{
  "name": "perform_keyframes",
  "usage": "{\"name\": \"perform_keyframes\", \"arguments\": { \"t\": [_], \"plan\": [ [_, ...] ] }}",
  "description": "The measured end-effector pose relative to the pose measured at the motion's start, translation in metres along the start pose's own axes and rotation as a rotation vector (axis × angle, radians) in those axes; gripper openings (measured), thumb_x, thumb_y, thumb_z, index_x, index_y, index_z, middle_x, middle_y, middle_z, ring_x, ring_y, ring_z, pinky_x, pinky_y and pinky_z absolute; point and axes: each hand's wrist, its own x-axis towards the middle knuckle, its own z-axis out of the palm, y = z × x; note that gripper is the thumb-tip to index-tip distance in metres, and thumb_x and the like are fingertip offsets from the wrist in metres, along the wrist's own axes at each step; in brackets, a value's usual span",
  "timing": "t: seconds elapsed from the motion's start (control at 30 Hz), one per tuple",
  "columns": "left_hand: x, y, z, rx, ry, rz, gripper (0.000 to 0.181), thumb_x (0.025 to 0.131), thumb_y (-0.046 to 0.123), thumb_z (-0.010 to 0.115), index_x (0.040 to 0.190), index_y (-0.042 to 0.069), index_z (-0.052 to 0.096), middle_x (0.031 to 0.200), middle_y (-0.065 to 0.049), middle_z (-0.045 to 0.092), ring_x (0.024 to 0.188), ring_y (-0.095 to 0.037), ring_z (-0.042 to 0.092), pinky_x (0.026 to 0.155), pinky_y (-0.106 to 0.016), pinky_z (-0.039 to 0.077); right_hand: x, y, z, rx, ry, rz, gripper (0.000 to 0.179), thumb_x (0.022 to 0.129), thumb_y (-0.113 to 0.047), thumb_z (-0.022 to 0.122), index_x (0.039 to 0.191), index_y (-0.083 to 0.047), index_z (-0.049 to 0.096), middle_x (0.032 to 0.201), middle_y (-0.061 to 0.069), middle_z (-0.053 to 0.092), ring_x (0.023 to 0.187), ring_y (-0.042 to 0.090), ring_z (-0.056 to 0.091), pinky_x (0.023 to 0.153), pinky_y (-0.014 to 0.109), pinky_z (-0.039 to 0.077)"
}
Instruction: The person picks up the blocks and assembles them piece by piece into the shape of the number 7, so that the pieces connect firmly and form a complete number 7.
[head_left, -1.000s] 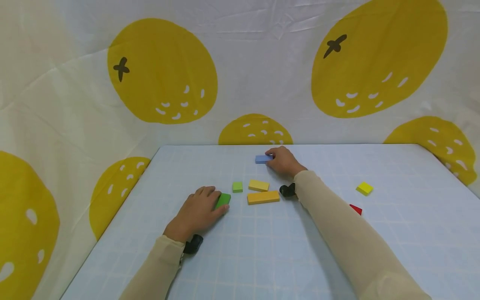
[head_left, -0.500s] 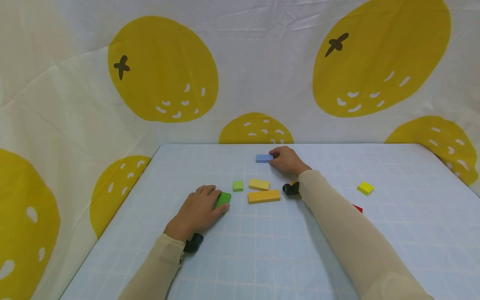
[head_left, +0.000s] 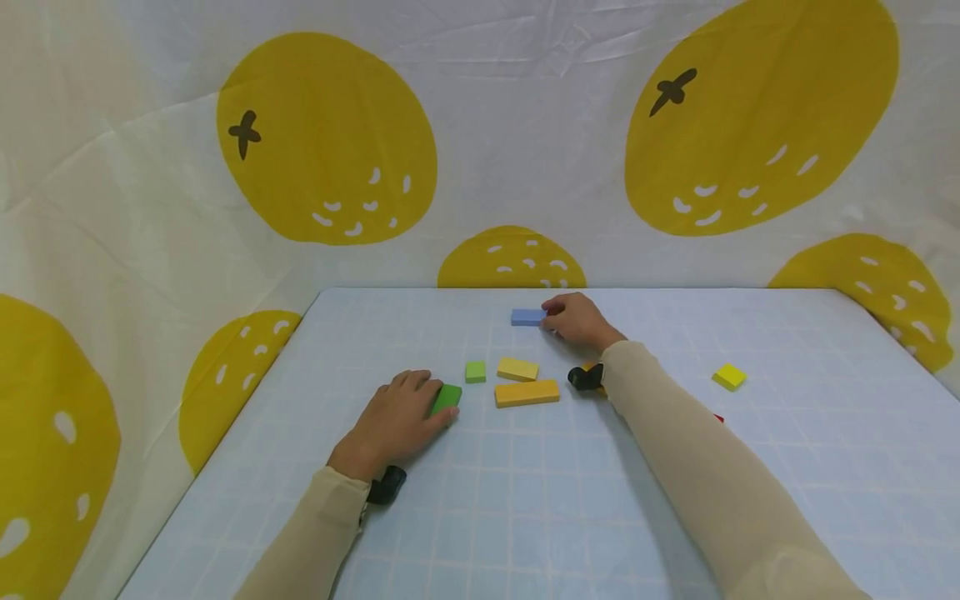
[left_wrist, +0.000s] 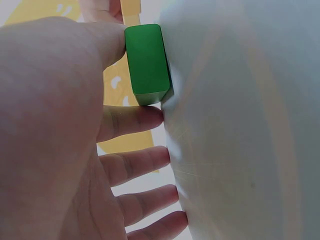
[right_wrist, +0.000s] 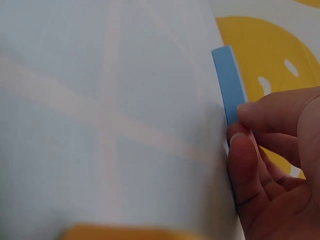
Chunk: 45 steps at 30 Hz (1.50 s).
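Observation:
My left hand rests on the table around a green block. In the left wrist view the thumb and index finger hold this green block between them, while the other fingers extend to the table. Near the back edge lies a flat blue block. My right hand is at its right end; in the right wrist view, loosely bent fingertips touch the end of the blue block. Part of that end is covered by the fingers.
Between the hands lie a light green block, a pale yellow block and a longer orange block. Another orange block is mostly hidden by the right wrist. Farther right are a yellow block and a partly covered red block.
My right hand has slid slightly right along the blue block, which stays in place and shows more of its length. The right sleeve covers more of the red block. The left hand has not moved.

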Motion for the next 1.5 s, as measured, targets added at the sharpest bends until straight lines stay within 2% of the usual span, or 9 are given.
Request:
{"name": "perform_keyframes", "arguments": {
  "t": [0.27, 0.93, 1.2, 1.37, 1.5],
  "plan": [
    [0.0, 0.002, -0.001, -0.004, -0.008, -0.008, 0.06, 0.099, 0.055, 0.054, 0.137, 0.008, 0.058, 0.143, -0.014, 0.051, 0.134, -0.035, 0.044, 0.103, -0.055, 0.041, -0.001, 0.001, 0.0, 0.005, 0.013, 0.002, 0.041, 0.097, -0.019, 0.065, 0.135, -0.004, 0.061, 0.124, 0.013, 0.063, 0.092, 0.024, 0.061, 0.087, 0.036, 0.053],
    [0.002, 0.005, -0.002, 0.001, 0.001, 0.009, 0.061, 0.099, 0.055, 0.053, 0.137, 0.008, 0.058, 0.143, -0.015, 0.051, 0.134, -0.035, 0.045, 0.103, -0.055, 0.041, -0.002, 0.004, -0.002, 0.001, 0.035, -0.008, 0.04, 0.097, -0.02, 0.064, 0.134, -0.005, 0.061, 0.121, 0.012, 0.063, 0.092, 0.024, 0.061, 0.086, 0.035, 0.053],
    [0.002, 0.006, -0.002, 0.004, -0.002, 0.003, 0.062, 0.099, 0.056, 0.052, 0.137, 0.008, 0.058, 0.143, -0.015, 0.051, 0.134, -0.034, 0.045, 0.103, -0.055, 0.041, -0.003, 0.005, -0.005, 0.027, 0.033, 0.006, 0.045, 0.096, -0.021, 0.065, 0.138, -0.005, 0.058, 0.121, 0.013, 0.063, 0.09, 0.024, 0.062, 0.084, 0.035, 0.052],
    [0.001, 0.006, -0.002, 0.005, -0.006, 0.0, 0.062, 0.099, 0.056, 0.052, 0.137, 0.007, 0.058, 0.143, -0.015, 0.051, 0.134, -0.035, 0.044, 0.103, -0.055, 0.041, -0.009, 0.005, -0.008, 0.064, 0.026, 0.028, 0.046, 0.097, -0.027, 0.064, 0.138, -0.008, 0.057, 0.114, 0.01, 0.066, 0.088, 0.023, 0.064, 0.083, 0.035, 0.053],
    [-0.001, 0.004, -0.002, 0.004, -0.015, -0.006, 0.063, 0.099, 0.056, 0.052, 0.139, 0.007, 0.057, 0.144, -0.016, 0.05, 0.135, -0.035, 0.044, 0.104, -0.056, 0.04, -0.018, 0.003, -0.014, 0.092, 0.029, 0.004, 0.046, 0.098, -0.028, 0.064, 0.138, -0.006, 0.057, 0.115, 0.012, 0.067, 0.092, 0.024, 0.066, 0.083, 0.036, 0.054]
  ]
}}
